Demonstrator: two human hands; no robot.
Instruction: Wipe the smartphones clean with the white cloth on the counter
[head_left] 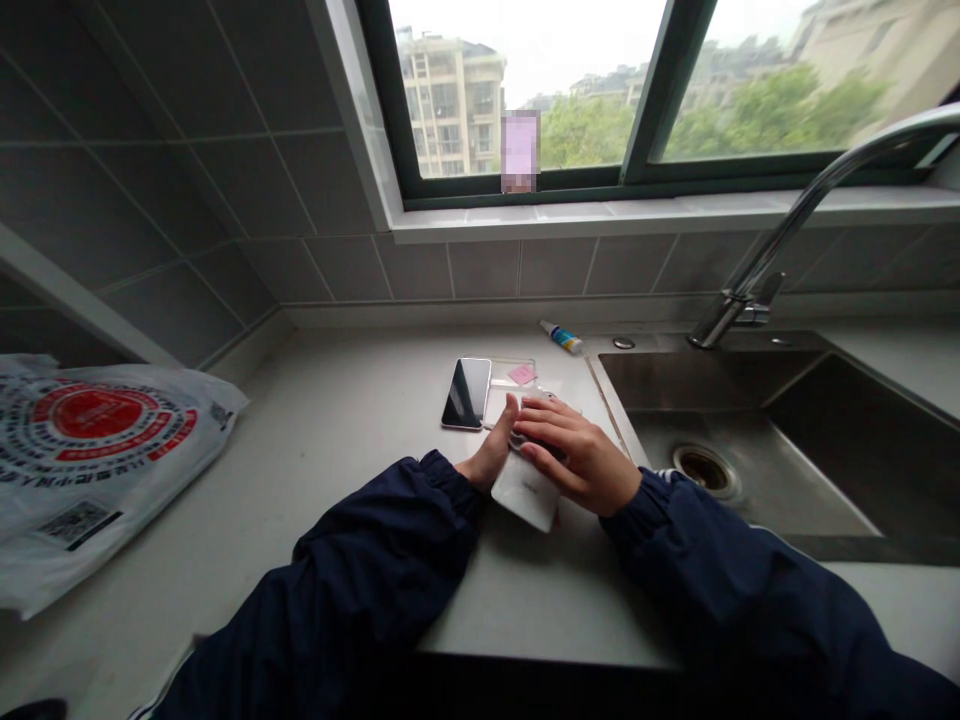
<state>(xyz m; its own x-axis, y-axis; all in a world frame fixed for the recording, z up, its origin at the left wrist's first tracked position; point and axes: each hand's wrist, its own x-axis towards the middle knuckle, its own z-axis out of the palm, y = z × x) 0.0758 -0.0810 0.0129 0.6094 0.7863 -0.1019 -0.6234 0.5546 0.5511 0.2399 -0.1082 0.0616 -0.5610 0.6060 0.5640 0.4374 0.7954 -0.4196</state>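
Observation:
A white phone-like slab (pixel 527 488) with faint lettering is tilted in front of me, its lower end pointing toward the counter's front edge. My left hand (pixel 491 447) grips its left side, thumb pointing up. Across its upper part lie the bent fingers of my right hand (pixel 574 447), closed over it and hiding most of that end. Something greyish shows under the right fingertips, too covered to make out. Just left of the hands, a phone (pixel 466 393) with a dark screen rests on the counter. Behind them are a clear case (pixel 534 363) and a small pink piece (pixel 523 374).
A blue-and-white tube (pixel 561 337) lies near the steel sink (pixel 750 480) on the right, beneath a curved faucet (pixel 780 225). A white plastic bag (pixel 112 440) with red print sits on the left of the white counter (pixel 352 400). The window (pixel 525 100) is behind.

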